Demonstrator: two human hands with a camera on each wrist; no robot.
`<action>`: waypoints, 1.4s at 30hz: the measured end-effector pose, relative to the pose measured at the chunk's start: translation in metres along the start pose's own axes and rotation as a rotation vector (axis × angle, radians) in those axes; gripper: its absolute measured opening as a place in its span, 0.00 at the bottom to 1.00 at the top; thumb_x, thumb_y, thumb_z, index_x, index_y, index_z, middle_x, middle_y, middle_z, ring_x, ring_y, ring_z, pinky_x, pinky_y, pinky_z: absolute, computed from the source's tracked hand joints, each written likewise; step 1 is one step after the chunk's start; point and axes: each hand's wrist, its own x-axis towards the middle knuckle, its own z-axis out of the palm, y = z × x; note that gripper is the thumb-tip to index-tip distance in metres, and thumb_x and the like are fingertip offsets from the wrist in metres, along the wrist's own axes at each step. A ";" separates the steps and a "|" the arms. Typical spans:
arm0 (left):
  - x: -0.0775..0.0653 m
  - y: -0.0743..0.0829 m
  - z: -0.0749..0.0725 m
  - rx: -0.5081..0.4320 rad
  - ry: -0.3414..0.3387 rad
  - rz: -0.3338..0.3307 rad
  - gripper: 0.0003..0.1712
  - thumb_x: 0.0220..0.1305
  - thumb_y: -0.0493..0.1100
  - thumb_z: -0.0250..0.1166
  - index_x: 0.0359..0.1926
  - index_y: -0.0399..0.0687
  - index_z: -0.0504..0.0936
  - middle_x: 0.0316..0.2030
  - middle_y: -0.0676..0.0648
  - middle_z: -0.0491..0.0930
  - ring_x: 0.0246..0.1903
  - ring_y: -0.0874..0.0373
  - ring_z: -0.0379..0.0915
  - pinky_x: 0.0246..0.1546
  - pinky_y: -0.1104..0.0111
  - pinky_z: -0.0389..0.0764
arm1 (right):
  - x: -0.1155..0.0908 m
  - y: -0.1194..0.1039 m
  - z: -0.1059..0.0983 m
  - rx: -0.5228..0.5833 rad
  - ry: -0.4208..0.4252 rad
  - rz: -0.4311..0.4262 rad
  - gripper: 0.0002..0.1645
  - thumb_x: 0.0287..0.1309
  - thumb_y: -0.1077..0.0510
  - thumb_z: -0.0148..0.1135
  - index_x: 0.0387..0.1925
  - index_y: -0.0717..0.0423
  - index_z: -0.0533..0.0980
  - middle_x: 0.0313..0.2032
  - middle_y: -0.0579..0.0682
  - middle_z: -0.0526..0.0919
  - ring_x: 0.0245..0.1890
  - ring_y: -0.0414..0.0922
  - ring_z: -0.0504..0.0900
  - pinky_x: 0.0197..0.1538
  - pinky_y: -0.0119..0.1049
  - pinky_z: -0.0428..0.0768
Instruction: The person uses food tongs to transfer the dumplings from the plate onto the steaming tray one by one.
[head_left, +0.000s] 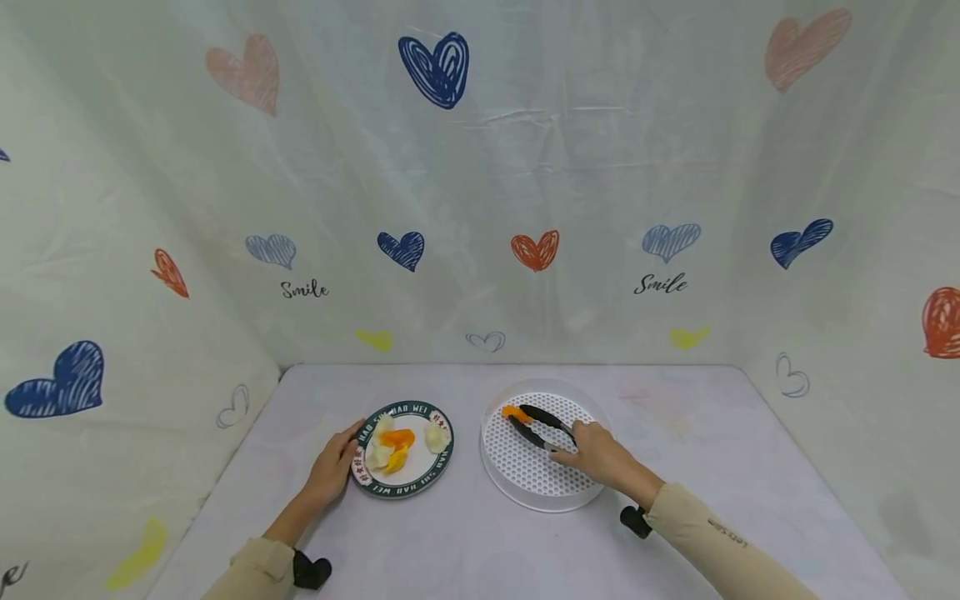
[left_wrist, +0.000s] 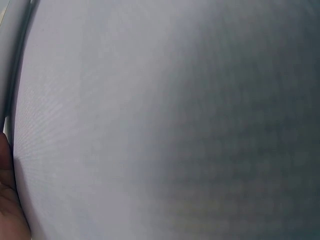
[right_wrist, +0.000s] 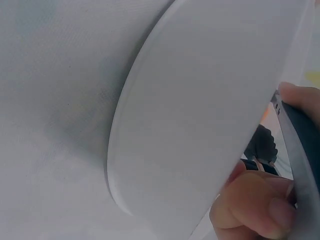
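Gripping plate (head_left: 422,459) in left hand (head_left: 328,472), black tongs (head_left: 547,419) in right hand (head_left: 603,455), likely setting orange piece (head_left: 513,412) onto perforated tray (head_left: 538,477); next, release gently.

i'm in a booth-like, screened-off space: heart-printed sheeting (head_left: 480,175) hangs behind the far edge of my table (head_left: 465,542) and along both sides.

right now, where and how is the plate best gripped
Take the plate by its rim, probably thumb over and fingers under, coming from the left, where the left hand is. The wide band should give a hold; the food lies mostly inside it, and the tray stands to the right.
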 end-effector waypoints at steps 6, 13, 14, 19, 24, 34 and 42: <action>0.000 -0.003 0.000 0.005 0.005 0.004 0.27 0.81 0.42 0.44 0.74 0.38 0.60 0.54 0.34 0.70 0.50 0.43 0.65 0.58 0.47 0.68 | -0.001 -0.003 -0.004 0.012 -0.008 0.016 0.31 0.57 0.47 0.73 0.41 0.74 0.74 0.29 0.57 0.78 0.26 0.45 0.74 0.28 0.40 0.78; 0.001 -0.004 0.001 0.008 0.008 0.014 0.27 0.81 0.42 0.45 0.74 0.37 0.60 0.55 0.34 0.70 0.51 0.42 0.65 0.60 0.46 0.67 | -0.001 -0.011 -0.012 0.055 0.021 -0.002 0.37 0.59 0.45 0.70 0.48 0.78 0.73 0.34 0.63 0.81 0.31 0.47 0.78 0.35 0.44 0.81; 0.001 -0.003 0.001 0.008 0.007 0.014 0.27 0.81 0.42 0.45 0.74 0.37 0.60 0.55 0.34 0.70 0.51 0.42 0.65 0.61 0.45 0.67 | -0.001 -0.013 -0.013 0.057 0.024 -0.016 0.39 0.59 0.45 0.70 0.50 0.80 0.72 0.35 0.65 0.81 0.31 0.47 0.78 0.37 0.45 0.82; 0.002 -0.002 0.002 0.003 0.009 0.016 0.27 0.81 0.42 0.45 0.74 0.37 0.60 0.56 0.33 0.70 0.53 0.41 0.65 0.63 0.44 0.65 | 0.000 -0.031 -0.017 0.093 0.026 -0.056 0.46 0.59 0.43 0.70 0.56 0.82 0.69 0.44 0.73 0.80 0.38 0.50 0.81 0.47 0.51 0.82; 0.001 -0.004 0.003 0.002 0.010 0.020 0.27 0.81 0.41 0.44 0.74 0.37 0.60 0.57 0.32 0.69 0.54 0.40 0.65 0.64 0.43 0.63 | 0.003 -0.050 -0.013 0.140 0.013 -0.092 0.45 0.58 0.43 0.70 0.55 0.81 0.70 0.34 0.61 0.82 0.30 0.46 0.77 0.39 0.43 0.81; 0.001 -0.005 0.003 0.004 0.010 0.013 0.27 0.81 0.42 0.45 0.74 0.37 0.60 0.55 0.34 0.70 0.51 0.42 0.65 0.61 0.45 0.66 | 0.007 -0.084 0.009 0.224 -0.050 -0.204 0.28 0.60 0.43 0.69 0.35 0.66 0.73 0.19 0.43 0.66 0.15 0.37 0.65 0.16 0.28 0.66; 0.002 -0.004 0.002 -0.005 0.008 0.014 0.26 0.80 0.40 0.46 0.74 0.37 0.60 0.54 0.34 0.71 0.50 0.42 0.65 0.61 0.45 0.67 | 0.006 -0.109 0.030 0.171 -0.100 -0.158 0.31 0.59 0.42 0.69 0.35 0.70 0.74 0.21 0.48 0.70 0.19 0.41 0.67 0.18 0.32 0.67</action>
